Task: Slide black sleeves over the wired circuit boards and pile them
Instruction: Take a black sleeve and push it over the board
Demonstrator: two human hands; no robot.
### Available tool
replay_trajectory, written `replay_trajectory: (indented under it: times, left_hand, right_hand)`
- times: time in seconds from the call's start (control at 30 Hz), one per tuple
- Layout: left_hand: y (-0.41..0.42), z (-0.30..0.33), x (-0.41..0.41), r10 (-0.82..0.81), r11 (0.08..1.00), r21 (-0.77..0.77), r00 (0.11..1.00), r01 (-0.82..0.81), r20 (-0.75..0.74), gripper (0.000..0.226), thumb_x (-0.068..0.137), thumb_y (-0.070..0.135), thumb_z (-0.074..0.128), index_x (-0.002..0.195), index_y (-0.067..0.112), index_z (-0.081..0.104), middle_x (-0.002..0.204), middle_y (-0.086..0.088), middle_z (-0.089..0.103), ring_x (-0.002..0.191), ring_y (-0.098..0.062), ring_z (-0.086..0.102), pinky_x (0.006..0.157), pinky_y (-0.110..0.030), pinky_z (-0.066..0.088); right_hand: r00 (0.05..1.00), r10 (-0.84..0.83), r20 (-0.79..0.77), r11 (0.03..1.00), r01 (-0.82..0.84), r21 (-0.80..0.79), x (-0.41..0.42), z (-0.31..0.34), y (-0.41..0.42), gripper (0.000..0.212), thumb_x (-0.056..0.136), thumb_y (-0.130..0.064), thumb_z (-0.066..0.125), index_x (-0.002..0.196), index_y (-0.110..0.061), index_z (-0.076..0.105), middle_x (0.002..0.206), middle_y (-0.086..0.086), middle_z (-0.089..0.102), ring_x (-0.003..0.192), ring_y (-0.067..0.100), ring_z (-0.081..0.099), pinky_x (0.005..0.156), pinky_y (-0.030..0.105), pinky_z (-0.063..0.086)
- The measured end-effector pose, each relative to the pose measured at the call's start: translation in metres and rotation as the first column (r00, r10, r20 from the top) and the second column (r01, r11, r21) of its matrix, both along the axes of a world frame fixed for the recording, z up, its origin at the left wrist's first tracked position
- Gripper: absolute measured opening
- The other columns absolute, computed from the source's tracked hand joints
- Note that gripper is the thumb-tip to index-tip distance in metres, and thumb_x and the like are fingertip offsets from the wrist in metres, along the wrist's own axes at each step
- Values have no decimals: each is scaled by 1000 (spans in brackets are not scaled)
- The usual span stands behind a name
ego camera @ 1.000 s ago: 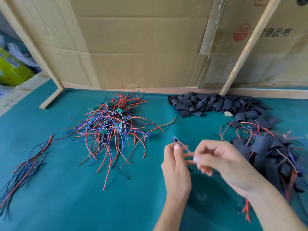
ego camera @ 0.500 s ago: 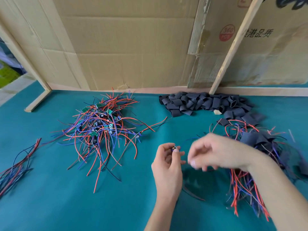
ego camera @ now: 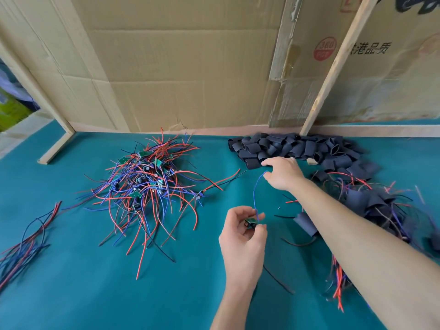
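My left hand (ego camera: 242,236) sits low in the middle, fingers curled, pinching a small green circuit board (ego camera: 250,222) between thumb and fingertips. A thin blue wire (ego camera: 255,194) runs from that board up toward my right hand (ego camera: 282,173), which is stretched out to the near edge of the loose heap of short black tube sleeves (ego camera: 297,148) by the back wall. The fingertips touch the closest sleeves, but honestly I can't tell whether they've got hold of one; the blue wire's top end sits right at the thumb, possibly pinched there.

No real containers here, everything just lies in piles on the teal felt tabletop (ego camera: 95,282). On the left-centre is the tangle of bare green boards with red, blue and black wires (ego camera: 147,184). On the right, partly under my forearm, is the pile of boards already in black sleeves (ego camera: 371,203), wires poking out. One sleeved piece (ego camera: 306,223) lies just beside my forearm. A bundle of loose wires (ego camera: 26,241) is at the far left. Brown cardboard panels (ego camera: 178,63) and wooden slats (ego camera: 333,65) back the table.
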State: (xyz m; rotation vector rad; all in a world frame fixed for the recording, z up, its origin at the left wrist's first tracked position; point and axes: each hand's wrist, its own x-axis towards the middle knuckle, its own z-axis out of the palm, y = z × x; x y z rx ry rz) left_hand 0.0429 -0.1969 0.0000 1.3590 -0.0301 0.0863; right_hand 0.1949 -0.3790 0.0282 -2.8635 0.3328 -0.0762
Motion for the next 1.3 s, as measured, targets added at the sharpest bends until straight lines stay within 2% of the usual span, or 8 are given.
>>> replay_trajectory:
  times: [0.17,0.3,0.4,0.57,0.77,0.93,1.17,1.3]
  left_hand:
    - [-1,-4,0,-8,999,-41,1000,8,8,32,77,0,55,103,18,59,105,9,73,108,-14,73,88,-29,60]
    - [-1,-5,1,5,1000,-6,999,-4,45,36,88,-11,60,106,21,59,106,11,74,108,-11,72,88,-29,60]
    - [-2,-4,1,7,1000,1,999,-7,43,37,90,-10,61,105,23,60,105,9,75,107,-12,72,87,-27,60]
    - [0,-3,2,51,997,54,997,-54,54,34,89,-6,67,103,25,65,101,11,76,99,-9,73,84,-15,53]
    - [-3,-1,2,62,997,35,998,-62,5,33,91,-2,68,109,27,68,98,11,77,94,-9,74,82,-15,54]
    - [-4,1,2,88,991,98,996,-90,25,31,92,-4,66,102,25,71,95,14,76,92,-7,72,78,-15,56]
    - [-4,3,1,82,976,195,995,-92,59,34,92,-1,63,98,31,73,94,17,76,90,-8,71,77,-12,51]
    - [-5,4,1,77,982,167,996,-82,37,33,93,-3,59,97,26,74,91,10,77,82,-11,73,74,-17,55]
  right_hand:
    - [925,-241,295,952,165,258,-23,17,15,30,100,-18,57,126,-23,73,119,11,74,116,33,61,97,39,52]
    - [733,-430,527,816,67,574,-89,34,41,11,83,-21,72,87,-28,80,67,-22,70,72,-9,66,73,10,48]
    - [778,-420,467,732,-13,681,-136,21,61,8,77,-21,74,76,-29,77,71,-21,73,73,-2,70,70,18,51]
    - [859,-272,433,738,-102,667,-147,0,73,19,77,-7,76,73,-26,75,69,-14,73,68,5,70,66,13,49]
    - [879,-294,375,573,-152,806,-147,-6,72,16,73,-10,72,71,-25,73,67,-6,72,62,6,64,62,14,48]
    - [863,-304,404,639,-130,758,-147,-3,66,8,59,-22,68,61,-20,60,56,-7,62,51,5,53,54,15,41]
    - [934,-105,342,574,-223,788,-148,-1,66,43,61,-20,70,102,-31,60,60,-3,64,54,8,52,59,16,42]
    - [942,-40,332,549,-257,795,-148,0,62,30,75,-27,68,105,-32,67,66,3,71,63,15,66,68,23,49]
